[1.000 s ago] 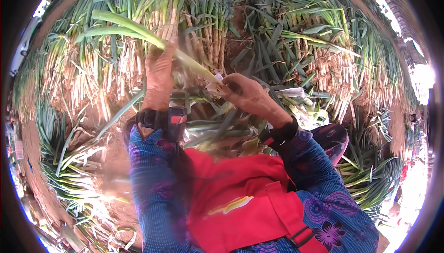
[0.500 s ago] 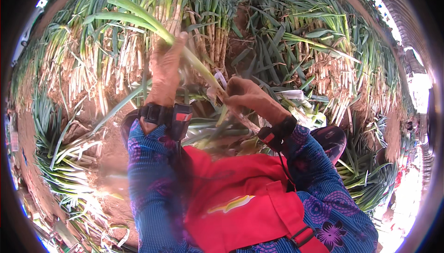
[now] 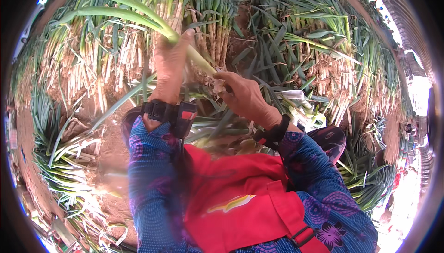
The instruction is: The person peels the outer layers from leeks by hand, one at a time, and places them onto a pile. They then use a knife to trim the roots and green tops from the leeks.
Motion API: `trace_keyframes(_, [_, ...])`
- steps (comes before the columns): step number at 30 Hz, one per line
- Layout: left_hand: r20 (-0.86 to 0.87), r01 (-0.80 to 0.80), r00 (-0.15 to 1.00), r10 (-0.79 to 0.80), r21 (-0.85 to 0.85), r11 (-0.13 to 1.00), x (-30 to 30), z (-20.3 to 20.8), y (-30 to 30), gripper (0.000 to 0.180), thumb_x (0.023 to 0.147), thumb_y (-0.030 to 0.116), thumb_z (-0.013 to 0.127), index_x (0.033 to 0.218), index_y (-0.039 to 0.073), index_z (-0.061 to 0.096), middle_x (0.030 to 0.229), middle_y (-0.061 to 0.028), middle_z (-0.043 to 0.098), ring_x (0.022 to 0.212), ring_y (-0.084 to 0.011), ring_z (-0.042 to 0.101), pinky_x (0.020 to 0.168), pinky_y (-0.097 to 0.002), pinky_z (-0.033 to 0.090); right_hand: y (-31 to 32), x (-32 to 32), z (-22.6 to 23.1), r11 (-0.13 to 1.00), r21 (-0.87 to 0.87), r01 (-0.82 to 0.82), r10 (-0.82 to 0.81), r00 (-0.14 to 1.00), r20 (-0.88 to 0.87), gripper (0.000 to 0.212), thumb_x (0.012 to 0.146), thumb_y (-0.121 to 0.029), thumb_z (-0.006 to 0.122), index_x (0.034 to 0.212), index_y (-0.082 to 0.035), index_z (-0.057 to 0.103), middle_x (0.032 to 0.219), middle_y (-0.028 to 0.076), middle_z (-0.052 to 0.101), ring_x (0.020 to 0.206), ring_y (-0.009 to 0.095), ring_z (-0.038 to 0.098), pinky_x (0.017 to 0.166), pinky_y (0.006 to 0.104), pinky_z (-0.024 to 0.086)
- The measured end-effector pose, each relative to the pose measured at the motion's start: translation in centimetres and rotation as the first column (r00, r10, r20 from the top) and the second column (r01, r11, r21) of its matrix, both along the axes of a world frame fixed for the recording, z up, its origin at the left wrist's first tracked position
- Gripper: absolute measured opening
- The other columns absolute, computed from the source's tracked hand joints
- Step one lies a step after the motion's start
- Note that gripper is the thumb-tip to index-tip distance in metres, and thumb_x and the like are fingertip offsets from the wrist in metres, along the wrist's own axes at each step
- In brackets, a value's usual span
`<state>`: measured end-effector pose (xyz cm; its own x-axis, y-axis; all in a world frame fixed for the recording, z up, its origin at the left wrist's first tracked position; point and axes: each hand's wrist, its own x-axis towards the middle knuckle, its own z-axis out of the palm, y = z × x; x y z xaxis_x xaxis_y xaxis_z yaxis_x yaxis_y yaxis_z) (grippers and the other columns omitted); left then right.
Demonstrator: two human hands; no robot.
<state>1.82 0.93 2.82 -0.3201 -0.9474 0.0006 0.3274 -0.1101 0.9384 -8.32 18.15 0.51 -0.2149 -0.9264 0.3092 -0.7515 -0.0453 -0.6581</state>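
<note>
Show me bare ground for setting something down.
Bare soil lies between the left sleeve and the green onions lying at left; a narrower gap splits the upper bundles. Between the right hand and red apron, leaves crowd together.

Brown earth ground [image 3: 113, 146] carries massed rows of long green onions [image 3: 92, 58], white ends nearer; a looser spread [image 3: 69, 176] lies lower left, another heap [image 3: 367, 186] lower right, seemingly on the same ground.

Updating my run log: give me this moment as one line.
left hand: gripping green onion | right hand: at its pale end | beyond: onion bunches
</note>
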Motion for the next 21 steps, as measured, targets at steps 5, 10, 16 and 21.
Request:
trace_keyframes(5, [0.018, 0.017, 1.0, -0.017, 0.003, 1.0, 0.1, -0.1, 0.1, 0.039, 0.073, 0.029, 0.081, 0.093, 0.007, 0.055, 0.073, 0.0014, 0.056, 0.057, -0.0079, 0.053, 0.045, -0.0209, 0.043, -0.9, -1.1, 0.2, 0.988, 0.066, -0.142, 0.156, 0.922, -0.354, 0.033, 0.073, 0.0, 0.06, 0.105, -0.007, 0.055, 0.087, 0.012, 0.061, 0.069, 0.033, 0.061, 0.06, 0.0375, 0.049])
trace_keyframes(10, [0.041, -0.056, 0.997, 0.058, -0.049, 0.997, 1.5, -0.9, -2.1, 0.043, 0.075, 0.034, 0.079, 0.097, 0.006, 0.055, 0.08, -0.0015, 0.057, 0.058, -0.0103, 0.056, 0.048, -0.0231, 0.051, -0.1, -2.1, -0.5, 0.986, -0.076, -0.151, 0.146, 0.987, -0.07, 0.011, 0.078, -0.003, 0.06, 0.089, -0.004, 0.058, 0.077, 0.014, 0.058, 0.069, 0.036, 0.059, 0.057, 0.0406, 0.046])
trace_keyframes(16, [0.02, -0.179, 0.984, 0.178, 0.052, 0.983, 4.8, 0.2, -4.3, 0.048, 0.071, 0.032, 0.081, 0.102, 0.007, 0.054, 0.086, -0.0052, 0.063, 0.068, -0.0165, 0.061, 0.051, -0.0257, 0.053, 7.0, -7.5, -1.9, 0.986, 0.162, 0.029, -0.002, 0.987, -0.164, 0.008, 0.081, -0.006, 0.056, 0.089, -0.005, 0.056, 0.075, 0.016, 0.059, 0.07, 0.037, 0.06, 0.061, 0.0426, 0.048])
trace_keyframes(21, [-0.046, -0.227, 0.972, 0.228, 0.037, 0.973, 7.7, 0.8, -5.6, 0.043, 0.074, 0.032, 0.08, 0.1, 0.009, 0.054, 0.08, -0.0021, 0.057, 0.067, -0.0147, 0.058, 0.05, -0.027, 0.051, 19.2, -20.9, -7.5, 0.52, 0.717, 0.464, -0.085, 0.864, -0.497, 0.027, 0.078, -0.025, 0.058, 0.095, -0.005, 0.065, 0.084, 0.023, 0.064, 0.08, 0.037, 0.063, 0.074, 0.0448, 0.049])
